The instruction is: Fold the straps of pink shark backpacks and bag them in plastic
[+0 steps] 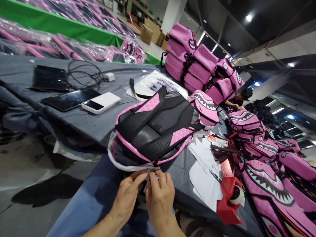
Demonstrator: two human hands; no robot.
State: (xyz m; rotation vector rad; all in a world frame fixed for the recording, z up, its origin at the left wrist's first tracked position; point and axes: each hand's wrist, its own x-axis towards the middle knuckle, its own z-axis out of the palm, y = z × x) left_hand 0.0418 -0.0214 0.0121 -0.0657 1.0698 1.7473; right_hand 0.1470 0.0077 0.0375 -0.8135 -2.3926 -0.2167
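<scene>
A pink and black backpack (158, 125) lies with its straps and padded back facing up at the near edge of the cloth-covered table. A clear plastic bag (114, 154) wraps around its lower end, the rim bunched toward me. My left hand (129, 192) pinches the gathered edge of that bag. Close beside it, my right hand (160, 187) has its fingers closed on the same plastic edge. The fingertips of both hands nearly meet, and what lies exactly between them is partly hidden.
Phones (71, 98), a white power bank (100, 102) and a coiled cable (86, 77) lie to the left. A red tape dispenser (228, 200) and white paper sheets (204, 174) are on the right. Pink backpacks (269, 181) pile up beyond; another person (233, 104) is further back.
</scene>
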